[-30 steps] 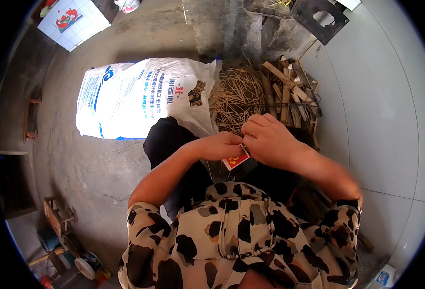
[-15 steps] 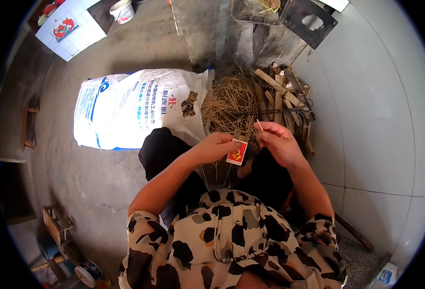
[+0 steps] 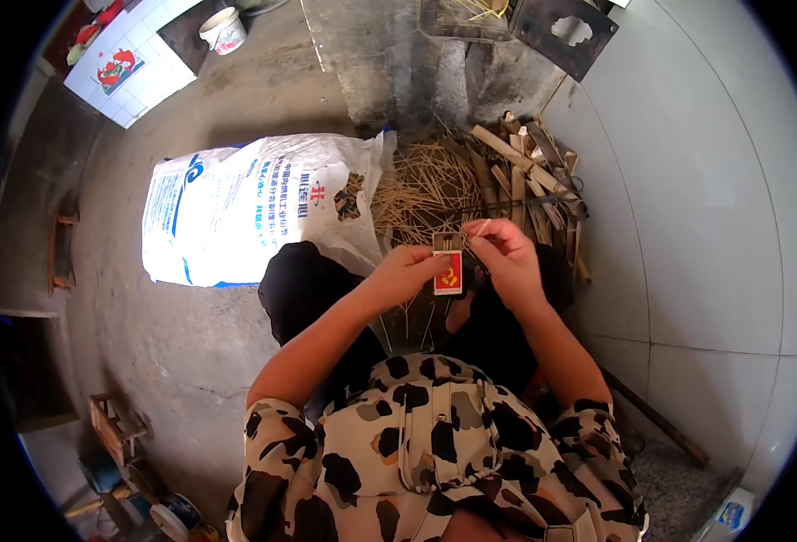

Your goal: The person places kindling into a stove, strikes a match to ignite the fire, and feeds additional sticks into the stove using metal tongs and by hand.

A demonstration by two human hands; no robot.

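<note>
My left hand (image 3: 407, 273) grips a red matchbox (image 3: 448, 274), its tray slid partly out at the top with several matchsticks showing inside. Just right of the box, my right hand (image 3: 509, 257) pinches a thin pale matchstick (image 3: 482, 228) between thumb and fingers. Both hands are over my knees, close together but apart. Beyond them lie thin dry stalks (image 3: 426, 190) in a loose heap.
A white printed sack (image 3: 236, 208) lies at the left of the stalks. Split firewood (image 3: 529, 176) is stacked at their right, beside a tiled wall (image 3: 688, 208). A holed metal plate (image 3: 566, 34), a bucket (image 3: 223, 32) and a wooden stool (image 3: 117, 423) stand further off.
The hands were together over the matchbox; my right hand has since drawn away with a matchstick. The box is now more upright, its tray partly out.
</note>
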